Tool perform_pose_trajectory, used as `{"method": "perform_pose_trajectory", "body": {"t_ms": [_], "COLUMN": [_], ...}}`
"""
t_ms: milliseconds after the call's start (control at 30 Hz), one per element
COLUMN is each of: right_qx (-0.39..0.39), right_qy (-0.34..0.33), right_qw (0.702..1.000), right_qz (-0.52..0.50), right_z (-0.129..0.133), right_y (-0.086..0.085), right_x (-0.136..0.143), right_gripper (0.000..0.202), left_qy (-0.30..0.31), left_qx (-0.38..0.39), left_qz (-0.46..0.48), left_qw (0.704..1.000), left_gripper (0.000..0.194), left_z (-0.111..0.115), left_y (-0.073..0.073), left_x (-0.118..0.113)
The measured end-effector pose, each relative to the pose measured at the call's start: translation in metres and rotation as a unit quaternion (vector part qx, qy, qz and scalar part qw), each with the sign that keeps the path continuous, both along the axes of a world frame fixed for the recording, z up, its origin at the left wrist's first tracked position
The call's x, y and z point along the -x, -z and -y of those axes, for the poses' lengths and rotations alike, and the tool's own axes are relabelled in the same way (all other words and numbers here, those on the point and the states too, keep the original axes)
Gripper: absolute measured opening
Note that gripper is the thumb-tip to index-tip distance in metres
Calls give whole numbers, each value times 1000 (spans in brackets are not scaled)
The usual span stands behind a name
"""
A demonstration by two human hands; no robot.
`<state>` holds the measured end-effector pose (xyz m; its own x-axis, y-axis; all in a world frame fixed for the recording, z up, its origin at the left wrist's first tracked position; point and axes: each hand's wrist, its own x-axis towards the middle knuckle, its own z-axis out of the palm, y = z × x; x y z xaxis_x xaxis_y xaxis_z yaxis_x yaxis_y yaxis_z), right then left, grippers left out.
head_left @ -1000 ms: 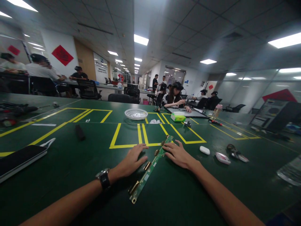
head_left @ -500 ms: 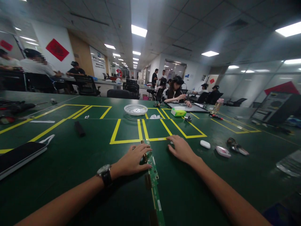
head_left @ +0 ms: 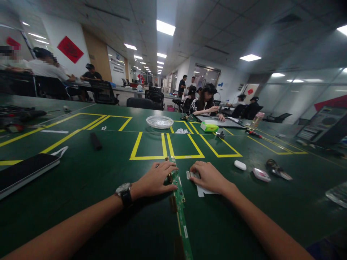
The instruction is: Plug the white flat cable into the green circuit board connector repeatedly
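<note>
A long, narrow green circuit board [head_left: 181, 209] lies on the dark green table, running from the near edge of the view toward the yellow tape. My left hand [head_left: 157, 178], with a watch on its wrist, grips the far part of the board, fingers on top and thumb at its edge. To the right of the board, my right hand [head_left: 208, 177] is closed around a small whitish piece [head_left: 188, 175], fingers curled over it. A pale flat strip [head_left: 201, 191] shows beneath that hand; the palm hides part of it.
Beyond the tape outlines stands a white woven basket [head_left: 159, 122], with a green-yellow box [head_left: 209, 127] to its right. A white case [head_left: 240, 165] and a pink-white case [head_left: 261, 174] lie at right. A black tablet-like device [head_left: 27, 173] is at left. A person sits across the table.
My right hand has drawn back slightly, its fingers curling in, and the whitish piece and pale strip now show beneath it. My left hand stays on the board. The whole view has shifted slightly.
</note>
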<state>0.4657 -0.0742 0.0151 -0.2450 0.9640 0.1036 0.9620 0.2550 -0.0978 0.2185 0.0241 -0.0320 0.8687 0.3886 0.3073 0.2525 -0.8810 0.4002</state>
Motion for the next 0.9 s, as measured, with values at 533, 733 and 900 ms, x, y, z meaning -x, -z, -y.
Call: {"method": "perform_pose_trajectory", "body": {"t_ms": [533, 733, 900], "right_qx": [6, 13, 14], "right_qy": [-64, -102, -144], "right_qw": [998, 994, 990], "right_qz": [24, 24, -10], "right_z": [9, 8, 7], "right_y": [-4, -7, -7], "right_x": [28, 25, 22], "right_gripper": [24, 23, 19], "left_qy": [-6, -5, 21], "left_qx": [-26, -29, -21], "left_qz": [-31, -41, -46], "left_qw": [999, 999, 999], "left_gripper": [62, 63, 61], "left_z": [1, 1, 3], "left_y": [-2, -3, -8], "left_x": [-1, -1, 0]}}
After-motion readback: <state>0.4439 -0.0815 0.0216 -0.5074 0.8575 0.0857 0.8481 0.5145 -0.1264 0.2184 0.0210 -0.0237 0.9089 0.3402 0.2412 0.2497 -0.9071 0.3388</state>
